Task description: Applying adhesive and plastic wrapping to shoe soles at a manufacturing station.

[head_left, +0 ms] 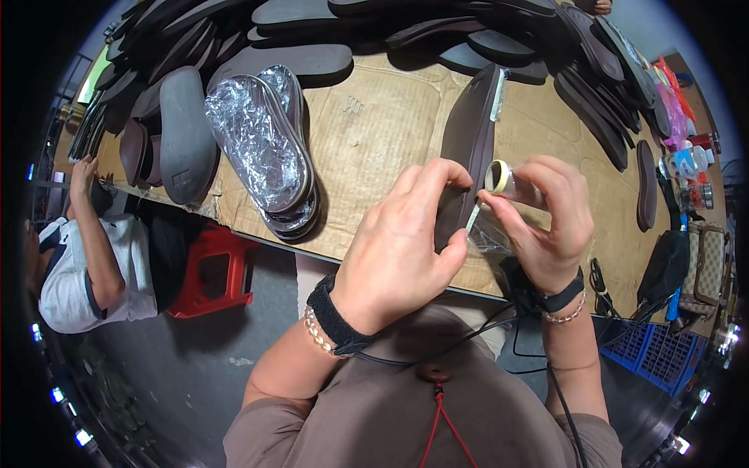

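My left hand point(402, 242) grips a dark brown shoe sole point(468, 140) held on edge over the cardboard-covered table point(382, 132). My right hand point(546, 222) holds a small roll of clear tape point(499, 177) against the sole's lower edge, with a strip of tape point(473, 218) running down between my fingers. A clear plastic film point(490, 240) hangs under the sole. To the left lies a stack of soles wrapped in shiny clear plastic point(261, 144).
Many bare dark soles point(468, 31) are piled along the table's far edge and left end. Another person point(94, 257) sits at the left beside a red stool point(214, 269). Bags and bottles point(690, 164) stand at right, a blue crate point(651, 355) below.
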Demonstrator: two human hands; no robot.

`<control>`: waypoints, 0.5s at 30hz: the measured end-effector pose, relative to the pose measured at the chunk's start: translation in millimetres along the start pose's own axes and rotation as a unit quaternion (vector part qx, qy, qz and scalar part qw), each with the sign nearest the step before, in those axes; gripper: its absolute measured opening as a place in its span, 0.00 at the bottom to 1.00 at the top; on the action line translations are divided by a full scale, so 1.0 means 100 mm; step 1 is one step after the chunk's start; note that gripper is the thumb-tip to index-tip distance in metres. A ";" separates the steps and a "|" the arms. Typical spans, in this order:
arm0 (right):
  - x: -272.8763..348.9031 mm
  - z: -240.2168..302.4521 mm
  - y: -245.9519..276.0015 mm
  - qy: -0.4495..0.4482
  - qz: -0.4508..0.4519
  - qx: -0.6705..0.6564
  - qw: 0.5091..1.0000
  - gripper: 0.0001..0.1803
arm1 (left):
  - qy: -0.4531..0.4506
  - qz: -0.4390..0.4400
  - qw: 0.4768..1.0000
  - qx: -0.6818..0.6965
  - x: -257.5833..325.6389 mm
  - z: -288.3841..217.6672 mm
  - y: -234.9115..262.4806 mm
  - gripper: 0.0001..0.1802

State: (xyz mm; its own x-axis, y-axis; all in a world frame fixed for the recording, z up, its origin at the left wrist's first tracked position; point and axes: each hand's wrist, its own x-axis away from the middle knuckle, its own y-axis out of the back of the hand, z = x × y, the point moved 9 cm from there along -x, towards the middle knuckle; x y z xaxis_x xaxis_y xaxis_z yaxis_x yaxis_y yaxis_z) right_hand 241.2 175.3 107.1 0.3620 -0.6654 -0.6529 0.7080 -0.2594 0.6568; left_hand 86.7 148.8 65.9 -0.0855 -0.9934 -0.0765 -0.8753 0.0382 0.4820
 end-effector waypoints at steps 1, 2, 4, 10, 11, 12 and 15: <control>0.00 0.00 0.00 0.000 0.000 0.000 1.000 0.21 | 0.000 0.000 1.000 0.000 0.00 0.00 0.00 0.24; -0.01 0.01 0.00 0.001 0.002 0.001 1.000 0.21 | -0.006 -0.004 1.000 -0.005 0.01 -0.01 0.01 0.24; 0.00 0.00 -0.01 0.002 0.004 0.002 1.000 0.21 | -0.012 -0.007 1.000 -0.009 0.01 -0.02 0.01 0.24; -0.01 -0.01 -0.04 0.004 0.007 0.008 1.000 0.21 | 0.003 0.002 1.000 -0.001 0.00 -0.02 0.00 0.24; -0.02 -0.01 -0.04 0.001 0.009 0.007 1.000 0.20 | 0.017 0.012 1.000 -0.003 0.00 -0.01 -0.01 0.25; -0.03 -0.01 -0.05 0.000 0.012 0.005 1.000 0.20 | 0.031 0.019 0.999 -0.006 0.00 0.00 -0.01 0.26; -0.04 -0.04 -0.08 -0.005 0.030 0.002 1.000 0.21 | -0.047 -0.030 0.998 -0.024 -0.03 0.00 0.01 0.33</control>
State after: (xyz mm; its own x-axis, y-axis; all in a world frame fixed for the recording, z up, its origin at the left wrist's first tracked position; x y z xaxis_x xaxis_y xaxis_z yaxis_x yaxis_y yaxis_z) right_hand 236.5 182.7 103.3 0.3971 -0.6867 -0.6089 0.6827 -0.2224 0.6960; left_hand 85.6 151.9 66.5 -0.0801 -0.9791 -0.1871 -0.8563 -0.0285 0.5157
